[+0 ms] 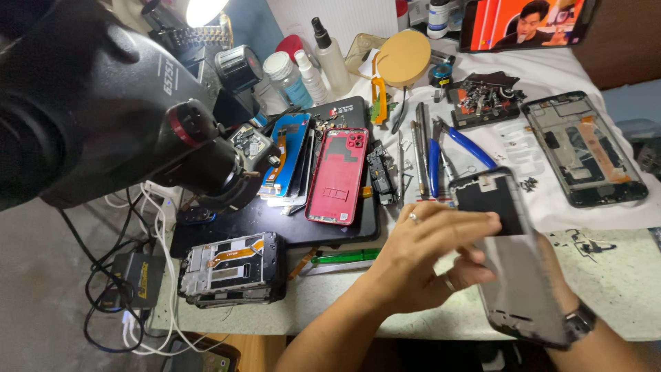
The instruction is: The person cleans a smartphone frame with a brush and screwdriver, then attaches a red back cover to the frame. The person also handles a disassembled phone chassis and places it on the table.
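Head view looks down on a cluttered white workbench (620,275). The left hand (420,258), rings on two fingers, lies with fingers stretched nearly flat against the face of a dark grey, flat rectangular phone screen assembly (520,275), thumb tucked beneath. The right hand (561,293), wearing a dark wristwatch (580,320), is mostly hidden behind that panel and grips it from the back; how far its fingers curl I cannot tell. The panel is tilted, held above the bench's near edge. Just beyond it lie blue-handled pliers (458,145). Farther left, a red plastic phone back cover (339,176) rests on a black mat (275,217), under a black microscope (103,103).
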